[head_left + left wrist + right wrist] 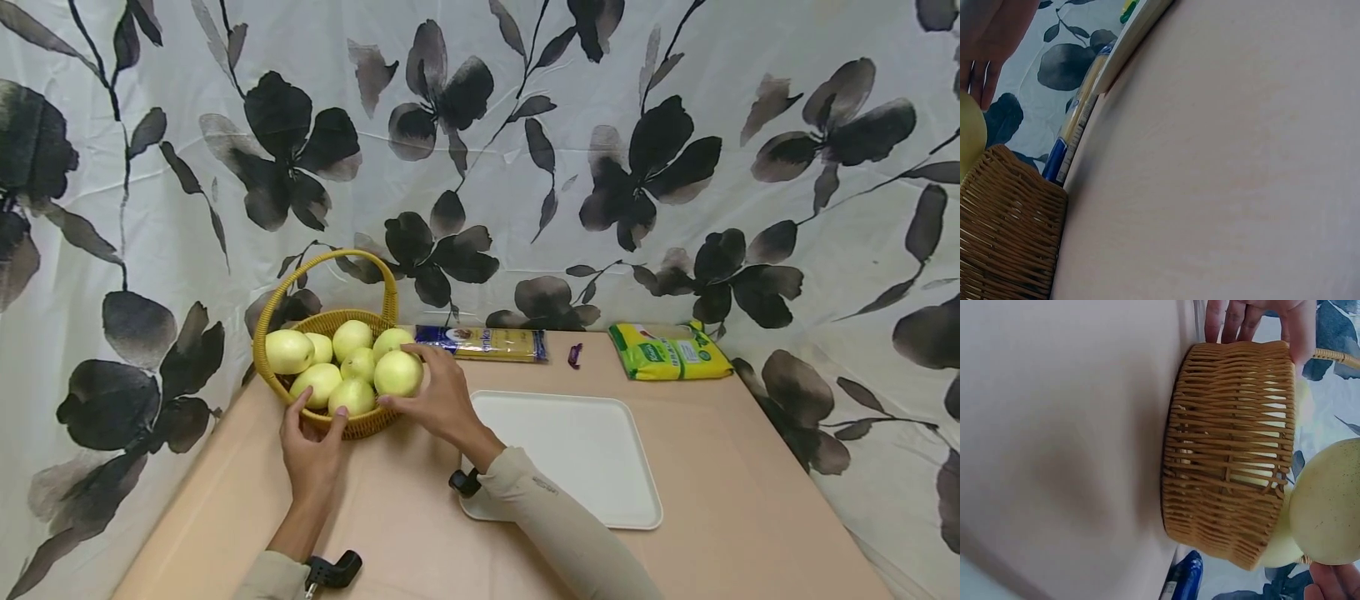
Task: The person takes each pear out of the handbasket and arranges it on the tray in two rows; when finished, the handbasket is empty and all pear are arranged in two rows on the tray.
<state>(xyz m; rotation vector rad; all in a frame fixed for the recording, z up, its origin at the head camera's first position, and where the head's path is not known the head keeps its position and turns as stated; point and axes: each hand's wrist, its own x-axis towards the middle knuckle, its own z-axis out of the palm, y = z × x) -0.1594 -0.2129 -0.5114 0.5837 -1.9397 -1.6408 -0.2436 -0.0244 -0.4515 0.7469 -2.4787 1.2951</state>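
Note:
A yellow wicker basket with a tall arched handle stands at the table's back left, filled with several yellow-green pears. At its near left edge, my left hand holds the rim, thumb and fingers spread along it. My right hand grips one pear at the basket's right side, thumb below and fingers over the top. In the right wrist view that speckled pear sits beyond the woven wall, fingertips against its side. The left wrist view shows the basket's wall close by.
A white tray lies right of the basket, partly under my right forearm. Along the back are a blue and yellow noodle packet, a small purple wrapped candy and a yellow-green packet. A floral cloth hangs behind the table.

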